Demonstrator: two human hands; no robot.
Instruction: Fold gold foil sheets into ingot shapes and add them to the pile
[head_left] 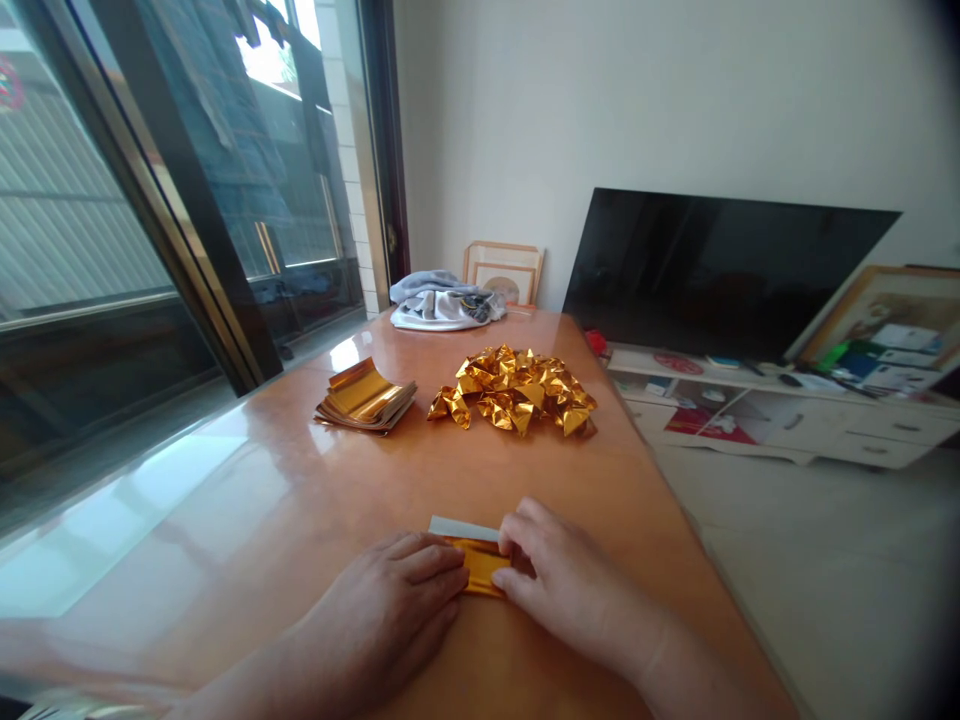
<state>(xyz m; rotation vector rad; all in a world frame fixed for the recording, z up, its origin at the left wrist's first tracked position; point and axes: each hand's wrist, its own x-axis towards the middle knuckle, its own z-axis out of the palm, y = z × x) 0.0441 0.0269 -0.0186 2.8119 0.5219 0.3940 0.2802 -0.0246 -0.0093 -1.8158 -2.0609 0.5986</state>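
Note:
A small sheet of gold foil paper (484, 568), partly folded, lies on the table in front of me. A pale strip of its underside (463, 528) shows along the far edge. My left hand (401, 590) is closed over the sheet's left end, its fingers together and pressing on it. At the right end, my right hand (551, 565) pinches the sheet, with the thumb on the near side and bent fingers at the far edge. Beyond my hands lie a stack of gold foil sheets (365, 397) and a heap of folded gold foil pieces (521, 390).
The glossy brown table (360, 490) has its right edge close to my right forearm. Bundled cloth (442, 300) lies at its far end near a wooden frame (504, 262). A television (720, 270) stands on a white cabinet (817, 430) at right; sliding glass doors (225, 180) are at left.

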